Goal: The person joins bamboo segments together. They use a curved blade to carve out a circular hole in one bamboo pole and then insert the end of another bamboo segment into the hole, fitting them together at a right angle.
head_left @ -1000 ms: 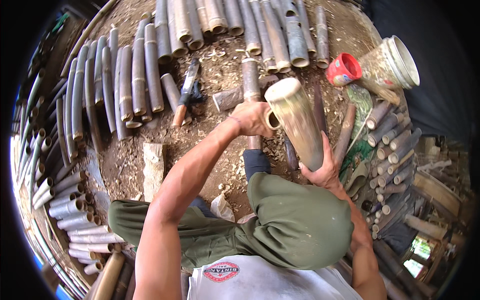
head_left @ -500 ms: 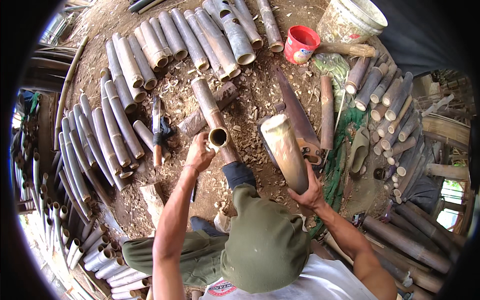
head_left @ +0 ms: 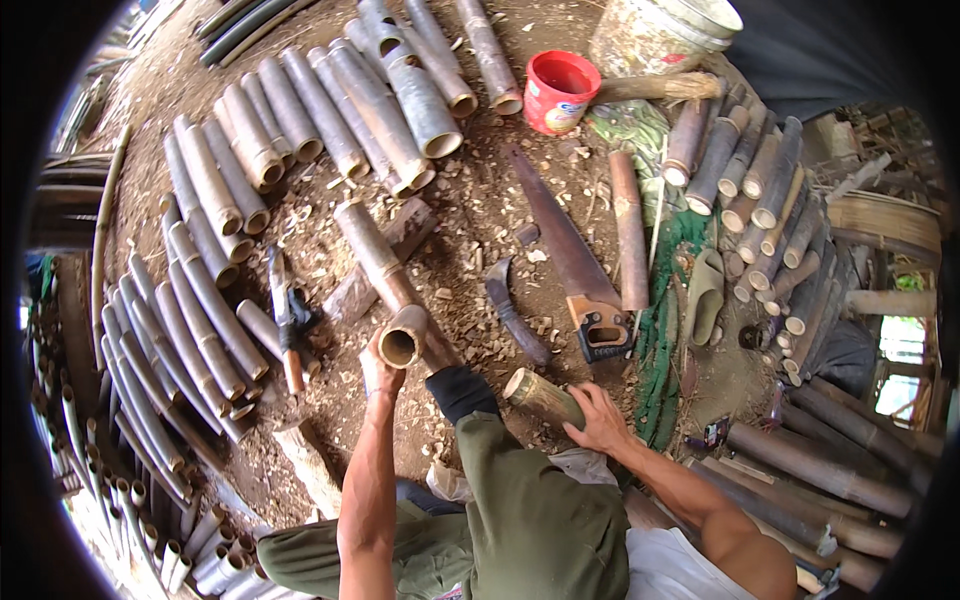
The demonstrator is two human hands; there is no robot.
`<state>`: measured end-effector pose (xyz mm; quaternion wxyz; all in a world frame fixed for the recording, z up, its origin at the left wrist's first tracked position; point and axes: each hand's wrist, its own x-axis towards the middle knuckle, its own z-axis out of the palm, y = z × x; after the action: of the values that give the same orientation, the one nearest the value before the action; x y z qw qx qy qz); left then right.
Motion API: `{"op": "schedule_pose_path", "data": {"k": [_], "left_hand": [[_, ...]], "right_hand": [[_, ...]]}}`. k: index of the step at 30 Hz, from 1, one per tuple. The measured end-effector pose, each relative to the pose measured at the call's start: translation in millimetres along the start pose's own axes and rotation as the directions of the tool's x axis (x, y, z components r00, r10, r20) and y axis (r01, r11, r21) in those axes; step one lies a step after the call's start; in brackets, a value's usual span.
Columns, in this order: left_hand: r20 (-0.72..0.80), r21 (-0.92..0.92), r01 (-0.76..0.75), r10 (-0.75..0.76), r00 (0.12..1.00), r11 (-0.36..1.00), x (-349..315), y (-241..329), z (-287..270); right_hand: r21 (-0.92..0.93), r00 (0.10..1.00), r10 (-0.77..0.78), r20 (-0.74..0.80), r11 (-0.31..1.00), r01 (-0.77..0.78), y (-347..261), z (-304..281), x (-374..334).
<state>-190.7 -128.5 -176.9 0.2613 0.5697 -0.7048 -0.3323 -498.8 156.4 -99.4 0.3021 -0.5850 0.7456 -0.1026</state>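
Observation:
My left hand point(head_left: 376, 372) is wrapped round a short bamboo tube point(head_left: 402, 338), its open end facing up. Just beyond, a longer bamboo piece point(head_left: 372, 248) lies across a short log point(head_left: 405, 232), its near end beside my dark trouser cuff point(head_left: 462, 390). By my knee, my right hand point(head_left: 598, 420) grips the near end of another short bamboo piece point(head_left: 540, 396), whose pale end points away to the left. A handsaw point(head_left: 572, 245) and a dark curved object point(head_left: 514, 315) lie on the ground ahead of it.
Rows of cut bamboo tubes point(head_left: 205, 265) line the left and far side. A knife point(head_left: 287, 320) lies at the left. A red bucket point(head_left: 560, 95) and whitish pail point(head_left: 650, 45) stand far off. Stacked bamboo point(head_left: 770, 180), green netting point(head_left: 660, 340) and a sandal point(head_left: 705, 295) are at the right.
My right hand has lowered its bamboo piece toward my knee, uncovering the saw handle and the dark curved object. My left hand still holds its tube; the whole view has shifted.

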Motion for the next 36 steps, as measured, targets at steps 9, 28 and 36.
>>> {"op": "schedule_pose_path", "data": {"k": [9, 28, 36], "left_hand": [[-0.01, 0.034, -0.05, 0.051, 0.999, 0.998, -5, -4, 6], [0.196, 0.101, 0.323, -0.337, 0.921, 0.941, -43, -38, 4], [0.401, 0.017, 0.389, -0.362, 0.842, 0.921, -74, 18, 26]], "right_hand": [[-0.029, 0.984, 0.165, -0.061, 0.986, -0.167, -27, 20, 156], [-0.094, 0.974, 0.158, -0.165, 0.98, -0.175, 13, 6, 74], [-0.029, 0.99, 0.118, 0.08, 0.993, -0.116, 12, 35, -4]]}}
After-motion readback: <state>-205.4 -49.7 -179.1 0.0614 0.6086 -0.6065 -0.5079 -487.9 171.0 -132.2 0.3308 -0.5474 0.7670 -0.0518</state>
